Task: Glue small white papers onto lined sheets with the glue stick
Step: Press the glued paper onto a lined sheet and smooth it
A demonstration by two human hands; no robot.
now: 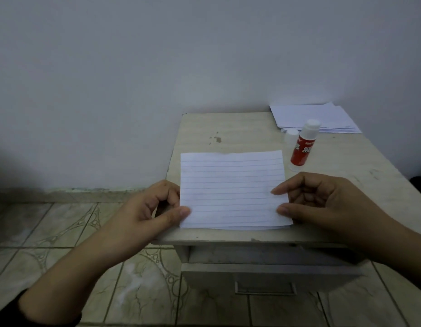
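Note:
A lined sheet (233,190) lies on the small beige table (240,131), near its front edge. My left hand (148,208) pinches the sheet's left edge between thumb and curled fingers. My right hand (322,204) pinches the right edge the same way. A red glue stick (304,146) with a white top stands upright just beyond the sheet's far right corner. Its loose white cap (291,136) sits beside it. A stack of small white papers (313,118) lies at the table's far right corner.
The table stands against a pale wall (157,67) and has a drawer (263,277) under its front edge. A tiled floor (63,232) spreads to the left. Dark stains (216,138) mark the tabletop beyond the sheet.

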